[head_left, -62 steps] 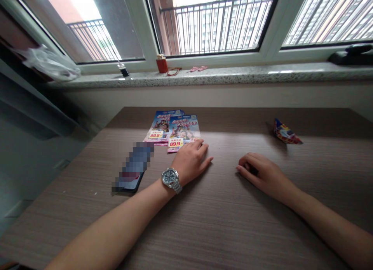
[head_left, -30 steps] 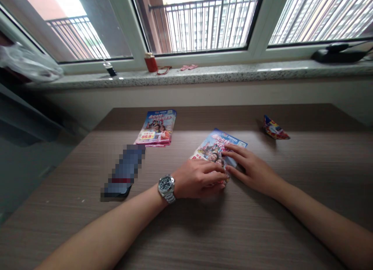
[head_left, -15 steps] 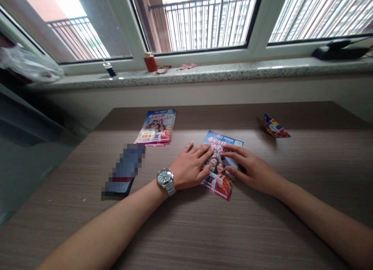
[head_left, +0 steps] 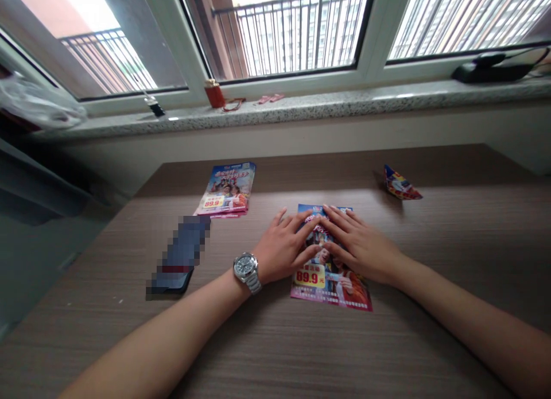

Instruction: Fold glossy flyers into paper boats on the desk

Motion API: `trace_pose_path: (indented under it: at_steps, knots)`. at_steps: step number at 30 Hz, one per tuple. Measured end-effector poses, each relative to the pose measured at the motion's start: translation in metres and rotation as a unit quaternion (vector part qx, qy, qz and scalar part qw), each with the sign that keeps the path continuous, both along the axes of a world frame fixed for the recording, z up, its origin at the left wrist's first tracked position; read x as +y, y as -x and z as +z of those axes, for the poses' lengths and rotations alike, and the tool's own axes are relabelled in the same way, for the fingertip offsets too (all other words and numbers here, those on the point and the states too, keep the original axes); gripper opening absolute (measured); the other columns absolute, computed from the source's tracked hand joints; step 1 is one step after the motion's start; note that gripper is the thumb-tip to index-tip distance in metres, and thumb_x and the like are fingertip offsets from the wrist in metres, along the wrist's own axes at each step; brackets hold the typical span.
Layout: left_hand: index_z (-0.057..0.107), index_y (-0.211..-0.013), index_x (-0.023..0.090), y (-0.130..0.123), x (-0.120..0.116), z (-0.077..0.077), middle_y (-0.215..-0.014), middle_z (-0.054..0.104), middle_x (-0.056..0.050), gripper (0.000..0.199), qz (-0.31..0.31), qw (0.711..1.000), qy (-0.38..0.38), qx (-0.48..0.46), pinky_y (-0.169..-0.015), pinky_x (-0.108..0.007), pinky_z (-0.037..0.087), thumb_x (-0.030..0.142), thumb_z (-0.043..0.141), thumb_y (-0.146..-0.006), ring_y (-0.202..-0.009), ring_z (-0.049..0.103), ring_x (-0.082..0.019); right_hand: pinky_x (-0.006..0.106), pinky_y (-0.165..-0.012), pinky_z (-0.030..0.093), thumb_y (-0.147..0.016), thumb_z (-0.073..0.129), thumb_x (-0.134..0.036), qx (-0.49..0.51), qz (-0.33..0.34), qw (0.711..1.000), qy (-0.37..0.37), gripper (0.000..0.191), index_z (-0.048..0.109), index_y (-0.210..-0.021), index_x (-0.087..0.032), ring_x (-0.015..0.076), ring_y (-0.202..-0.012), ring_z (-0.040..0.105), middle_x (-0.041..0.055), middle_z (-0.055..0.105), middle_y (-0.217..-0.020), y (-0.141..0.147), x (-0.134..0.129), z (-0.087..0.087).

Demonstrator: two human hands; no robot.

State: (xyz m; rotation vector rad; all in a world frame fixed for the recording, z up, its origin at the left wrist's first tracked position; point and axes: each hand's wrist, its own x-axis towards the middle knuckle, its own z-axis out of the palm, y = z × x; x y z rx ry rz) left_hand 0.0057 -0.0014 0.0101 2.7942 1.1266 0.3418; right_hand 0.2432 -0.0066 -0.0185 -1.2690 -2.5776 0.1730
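A printed flyer [head_left: 331, 293] in blue, red and pink lies flat on the wooden table [head_left: 267, 353] in front of me. My left hand [head_left: 288, 244] rests on its left side, fingers spread. Across the flyer's right half lies my right hand [head_left: 361, 244], palm down with its fingers stretched out. The fingertips of both hands come close together near the flyer's upper part and cover some of its print. A watch [head_left: 247, 267] with a metal band is on my left wrist.
Left of my hands are a stack of similar flyers [head_left: 228, 186] and a pixelated phone [head_left: 178, 258]. A folded paper boat [head_left: 400, 183] sits at the far right. On the stone windowsill [head_left: 327, 103] stand a red container [head_left: 214, 93] and a black device [head_left: 491, 70].
The flyer has turned to lie straighter, and its lower left part with the price now shows. My right hand has flattened onto it. The view has shifted slightly.
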Motion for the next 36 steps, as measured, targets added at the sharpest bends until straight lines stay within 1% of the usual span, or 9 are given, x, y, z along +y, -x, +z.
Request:
trace_pose_path:
  at_steps: [2,6,13,16,22,28,31,34,36]
  knots:
    - [0.028,-0.154,0.022,0.0,0.003,-0.004,-0.161,0.028,-0.013,0.067,0.024,1.0,0.004,0.001,-0.123,-0.057,0.012,0.06,0.033,-0.099,-0.148,0.028,-0.029,0.051,-0.121,0.022,-0.101,0.036,-0.054,0.006,0.012,1.0,0.002,0.063,0.03,-0.156,-0.024,0.0265,-0.15,0.022,0.01,0.028,-0.163,0.0,0.0,0.001]
    - [0.024,-0.155,0.019,0.002,0.006,-0.012,-0.164,0.021,-0.014,0.073,0.035,0.999,0.024,0.02,-0.123,-0.057,0.009,0.065,0.028,-0.098,-0.152,0.021,-0.027,0.049,-0.122,0.022,-0.101,0.035,-0.055,0.008,0.003,1.0,0.002,0.064,0.027,-0.157,-0.025,0.0255,-0.15,0.022,0.008,0.027,-0.163,-0.001,0.001,-0.002]
    - [0.021,-0.155,0.021,0.003,0.006,-0.018,-0.164,0.02,-0.014,0.078,0.046,0.999,0.013,0.019,-0.122,-0.059,0.005,0.069,0.034,-0.095,-0.152,0.021,-0.028,0.048,-0.122,0.025,-0.1,0.034,-0.056,0.016,-0.074,0.997,-0.026,0.069,0.022,-0.159,-0.021,0.027,-0.149,0.025,0.0116,0.027,-0.163,-0.008,0.005,-0.016]
    - [0.022,-0.155,0.021,0.003,0.006,-0.018,-0.163,0.021,-0.014,0.075,0.047,0.999,0.014,0.012,-0.122,-0.061,0.005,0.067,0.035,-0.096,-0.151,0.022,-0.028,0.048,-0.121,0.026,-0.1,0.034,-0.056,0.008,-0.085,0.996,-0.033,0.07,0.023,-0.158,-0.019,0.0276,-0.149,0.026,0.0132,0.027,-0.162,-0.011,0.005,-0.017]
    - [0.024,-0.154,0.021,0.007,0.006,-0.01,-0.163,0.022,-0.014,0.073,0.029,0.999,0.026,0.016,-0.122,-0.061,0.006,0.065,0.032,-0.098,-0.152,0.018,-0.028,0.05,-0.121,0.026,-0.101,0.033,-0.056,0.0,-0.077,0.997,-0.029,0.07,0.024,-0.158,-0.018,0.0286,-0.149,0.026,0.0145,0.027,-0.162,-0.011,0.007,-0.015]
    - [0.029,-0.154,0.025,0.009,0.003,-0.003,-0.162,0.026,-0.012,0.076,-0.065,0.997,0.029,0.023,-0.124,-0.057,0.007,0.069,0.041,-0.093,-0.151,0.022,-0.029,0.049,-0.121,0.024,-0.1,0.034,-0.056,0.012,-0.065,0.998,-0.009,0.071,0.028,-0.157,-0.013,0.0288,-0.15,0.024,0.0161,0.027,-0.162,-0.013,0.012,-0.009]
    - [0.027,-0.155,0.022,0.009,0.003,-0.006,-0.162,0.024,-0.015,0.084,-0.055,0.998,0.032,0.028,-0.123,-0.059,0.008,0.073,0.042,-0.09,-0.151,0.022,-0.033,0.049,-0.121,0.024,-0.102,0.034,-0.052,0.031,-0.06,0.998,0.001,0.067,0.031,-0.155,-0.012,0.0289,-0.15,0.023,0.0172,0.026,-0.163,-0.014,0.012,-0.004]
    - [0.026,-0.155,0.021,0.01,0.003,-0.008,-0.163,0.023,-0.016,0.083,-0.026,0.999,0.031,0.026,-0.122,-0.062,0.008,0.072,0.041,-0.091,-0.151,0.02,-0.034,0.052,-0.12,0.026,-0.102,0.036,-0.046,0.071,-0.028,0.997,0.009,0.058,0.036,-0.153,-0.018,0.0286,-0.149,0.028,0.0146,0.031,-0.161,-0.015,0.007,0.003]
    - [0.027,-0.155,0.021,0.012,0.005,-0.009,-0.162,0.024,-0.016,0.083,-0.018,0.999,0.03,0.025,-0.122,-0.063,0.008,0.072,0.041,-0.091,-0.151,0.02,-0.034,0.052,-0.118,0.032,-0.101,0.042,-0.044,0.099,0.009,0.995,0.021,0.054,0.04,-0.151,-0.023,0.0287,-0.146,0.035,0.0128,0.037,-0.159,-0.016,0.003,0.008]
